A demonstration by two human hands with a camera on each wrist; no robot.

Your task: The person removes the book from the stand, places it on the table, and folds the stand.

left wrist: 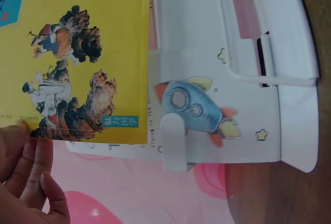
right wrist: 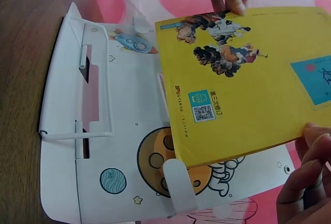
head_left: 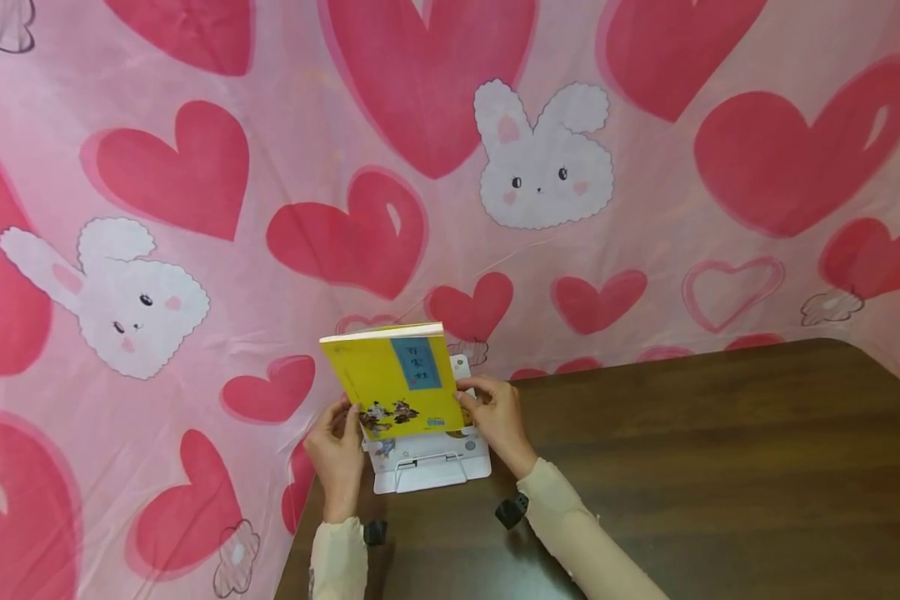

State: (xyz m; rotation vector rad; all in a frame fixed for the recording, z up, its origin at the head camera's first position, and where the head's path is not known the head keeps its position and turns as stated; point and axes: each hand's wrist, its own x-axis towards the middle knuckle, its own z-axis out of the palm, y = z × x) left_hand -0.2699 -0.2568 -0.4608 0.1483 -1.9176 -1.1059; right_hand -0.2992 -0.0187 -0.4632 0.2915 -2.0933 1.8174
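Left hand (head_left: 335,458) pinches the yellow book (head_left: 382,379) by its left edge, right hand (head_left: 501,419) the right, and it's tilted before the white stand (head_left: 431,477) near the table's (head_left: 690,475) back-left corner!

A homelike reading corner, seemingly domestic, though the exact room cannot be told.
The background is filled by a creased pink sheet (head_left: 450,250) printed with red hearts and white rabbit faces (head_left: 547,187), by which a playful, homely look is given. Against it a dark brown, wood-grained counter (head_left: 720,467) with a rounded far corner is set. Use for reading is suggested by a white, cartoon-printed book stand (head_left: 480,463) placed on it and by a yellow paperback book with a blue title label (head_left: 382,379).
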